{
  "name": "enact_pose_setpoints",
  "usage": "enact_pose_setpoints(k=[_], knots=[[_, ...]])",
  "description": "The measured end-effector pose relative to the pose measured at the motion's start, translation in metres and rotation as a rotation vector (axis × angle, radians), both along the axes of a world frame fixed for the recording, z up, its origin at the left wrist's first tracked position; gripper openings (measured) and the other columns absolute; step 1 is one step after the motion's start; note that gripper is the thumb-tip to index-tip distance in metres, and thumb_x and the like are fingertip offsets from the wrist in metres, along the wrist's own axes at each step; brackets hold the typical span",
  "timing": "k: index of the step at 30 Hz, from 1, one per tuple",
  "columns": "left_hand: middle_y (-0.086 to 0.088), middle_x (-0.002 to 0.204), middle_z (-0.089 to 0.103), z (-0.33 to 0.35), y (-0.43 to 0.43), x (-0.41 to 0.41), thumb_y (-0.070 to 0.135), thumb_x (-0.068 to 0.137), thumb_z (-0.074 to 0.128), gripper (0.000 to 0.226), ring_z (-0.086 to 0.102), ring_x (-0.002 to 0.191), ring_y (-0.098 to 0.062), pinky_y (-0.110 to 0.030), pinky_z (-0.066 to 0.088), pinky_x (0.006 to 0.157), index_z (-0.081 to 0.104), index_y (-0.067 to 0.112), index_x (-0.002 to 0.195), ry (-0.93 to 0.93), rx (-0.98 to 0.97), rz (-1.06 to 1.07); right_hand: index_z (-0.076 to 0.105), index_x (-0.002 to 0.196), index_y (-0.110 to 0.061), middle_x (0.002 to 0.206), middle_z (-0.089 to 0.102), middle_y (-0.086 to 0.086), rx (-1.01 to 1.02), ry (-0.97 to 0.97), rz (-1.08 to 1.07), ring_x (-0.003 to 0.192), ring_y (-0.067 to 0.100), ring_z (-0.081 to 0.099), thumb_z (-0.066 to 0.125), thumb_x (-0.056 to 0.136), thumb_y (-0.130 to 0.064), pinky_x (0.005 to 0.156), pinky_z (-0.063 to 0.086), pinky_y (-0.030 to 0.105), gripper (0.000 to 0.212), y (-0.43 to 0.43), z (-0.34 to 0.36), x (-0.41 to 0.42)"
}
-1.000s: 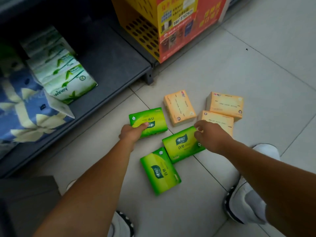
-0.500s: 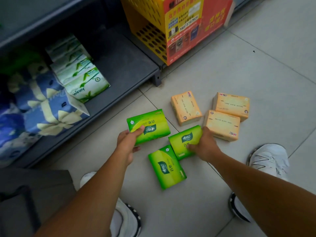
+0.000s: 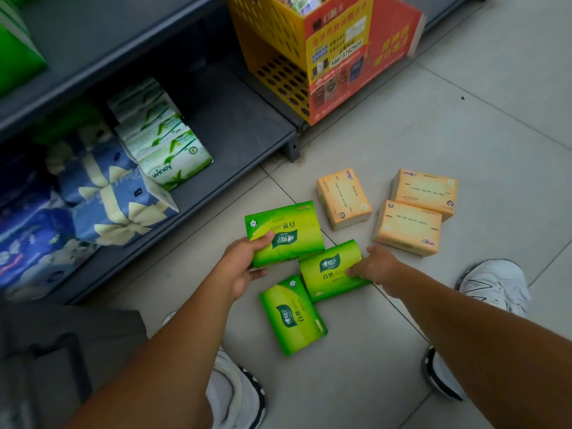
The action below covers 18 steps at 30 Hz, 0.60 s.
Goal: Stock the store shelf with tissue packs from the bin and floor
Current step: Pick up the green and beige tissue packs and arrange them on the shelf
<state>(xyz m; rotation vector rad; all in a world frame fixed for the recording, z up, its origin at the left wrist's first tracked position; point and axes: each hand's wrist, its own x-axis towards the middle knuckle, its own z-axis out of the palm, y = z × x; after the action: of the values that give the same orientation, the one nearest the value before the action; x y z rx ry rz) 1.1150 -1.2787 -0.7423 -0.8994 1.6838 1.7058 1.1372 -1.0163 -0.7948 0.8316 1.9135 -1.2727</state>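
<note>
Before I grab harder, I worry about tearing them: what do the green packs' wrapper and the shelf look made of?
Green pack in left hand: thin glossy plastic film, judging by the sheen and the soft, rounded edges; contents look squashy. The green pack under the right hand looks the same. Bottom shelf: probably painted metal, dark grey and matte, with a straight folded front lip.

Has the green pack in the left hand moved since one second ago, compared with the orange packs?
Yes. The green pack in the left hand has lifted slightly and shifted toward the nearest orange pack, so the gap between them looks narrower than before.
</note>
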Motion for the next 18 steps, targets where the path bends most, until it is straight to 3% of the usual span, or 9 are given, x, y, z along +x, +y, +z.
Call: enact_pose_setpoints(k=[2, 4, 7, 9, 12, 15, 18], knots=[[-0.002, 0.106, 0.072, 0.012, 0.003, 0.0, 0.034, 0.084, 0.072, 0.032, 0.062, 0.098, -0.02, -0.034, 0.048, 0.077, 0.066, 0.019, 0.111, 0.019, 0.02, -0.041, 0.055, 0.089, -0.003, 0.085, 0.055, 0.015, 0.027, -0.032, 0.054, 0.066, 0.02, 0.05, 0.077, 0.083, -0.006, 0.055, 0.04, 0.027, 0.022, 0.002, 0.011, 0.001], [-0.003, 0.108, 0.072, 0.025, 0.006, 0.003, 0.033, 0.086, 0.07, 0.032, 0.062, 0.098, -0.02, -0.034, 0.048, 0.077, 0.063, 0.019, 0.114, 0.037, 0.036, -0.055, 0.053, 0.074, -0.005, 0.076, 0.052, 0.013, 0.048, -0.014, 0.103, 0.062, 0.02, 0.048, 0.072, 0.088, -0.01, 0.054, 0.04, 0.026, 0.024, 0.004, 0.02, 0.004], [-0.002, 0.107, 0.071, 0.043, 0.009, 0.009, 0.032, 0.087, 0.069, 0.032, 0.061, 0.097, -0.02, -0.033, 0.048, 0.075, 0.062, 0.02, 0.116, 0.071, 0.056, -0.062, 0.059, 0.096, -0.004, 0.093, 0.059, 0.011, 0.028, 0.066, 0.067, 0.069, 0.015, 0.054, 0.069, 0.089, -0.009, 0.056, 0.045, 0.023, 0.013, 0.006, 0.035, 0.01], [0.0, 0.105, 0.071, 0.056, 0.01, 0.013, 0.031, 0.088, 0.068, 0.031, 0.061, 0.094, -0.018, -0.033, 0.047, 0.073, 0.062, 0.02, 0.116, 0.094, 0.06, -0.068, 0.058, 0.107, 0.001, 0.095, 0.058, 0.01, 0.028, 0.121, 0.0, 0.074, 0.015, 0.054, 0.07, 0.089, -0.008, 0.055, 0.042, 0.025, 0.023, 0.008, 0.047, 0.014], [0.001, 0.101, 0.07, 0.075, 0.011, 0.019, 0.03, 0.09, 0.066, 0.026, 0.061, 0.09, -0.016, -0.032, 0.046, 0.07, 0.061, 0.021, 0.113, 0.125, 0.067, -0.078, 0.056, 0.109, 0.003, 0.094, 0.055, 0.011, 0.015, 0.242, -0.036, 0.074, 0.014, 0.052, 0.065, 0.091, -0.004, 0.057, 0.04, 0.027, 0.021, 0.011, 0.074, 0.019], [0.004, 0.096, 0.07, 0.094, 0.011, 0.026, 0.029, 0.091, 0.064, 0.022, 0.059, 0.086, -0.014, -0.031, 0.044, 0.069, 0.06, 0.022, 0.111, 0.169, 0.071, -0.095, 0.053, 0.129, -0.003, 0.114, 0.059, 0.012, -0.064, 0.325, -0.082, 0.09, 0.018, 0.057, 0.067, 0.092, -0.007, 0.061, 0.041, 0.024, 0.04, 0.017, 0.101, 0.014], [0.004, 0.095, 0.071, 0.117, 0.012, 0.03, 0.029, 0.092, 0.063, 0.02, 0.059, 0.084, -0.014, -0.031, 0.042, 0.071, 0.061, 0.022, 0.111, 0.218, 0.075, -0.113, 0.054, 0.129, -0.012, 0.121, 0.06, 0.007, -0.149, 0.387, -0.082, 0.102, 0.018, 0.059, 0.07, 0.09, -0.014, 0.083, 0.049, 0.031, 0.042, 0.017, 0.138, 0.009]])
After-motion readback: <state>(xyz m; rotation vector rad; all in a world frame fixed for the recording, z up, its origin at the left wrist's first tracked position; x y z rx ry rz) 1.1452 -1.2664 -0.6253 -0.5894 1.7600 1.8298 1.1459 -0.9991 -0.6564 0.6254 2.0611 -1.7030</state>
